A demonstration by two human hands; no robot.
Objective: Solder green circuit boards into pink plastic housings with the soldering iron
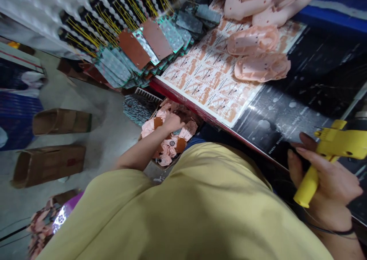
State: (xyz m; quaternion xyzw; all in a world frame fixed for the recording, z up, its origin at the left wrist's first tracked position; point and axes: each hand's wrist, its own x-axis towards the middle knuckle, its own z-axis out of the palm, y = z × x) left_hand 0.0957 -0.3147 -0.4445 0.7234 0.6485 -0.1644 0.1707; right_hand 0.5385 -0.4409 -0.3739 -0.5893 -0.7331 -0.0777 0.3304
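Left hand: lowered beside the table into a box of pink parts; fingers are curled among them, but what is gripped cannot be told.
Right hand: wrapped around the handle of a yellow glue gun, held over the dark table.
Table edge: circuit boards are fanned out.

My one head-worn view looks steeply down over my own yellow shirt, close in, tilted across the table edge and floor.
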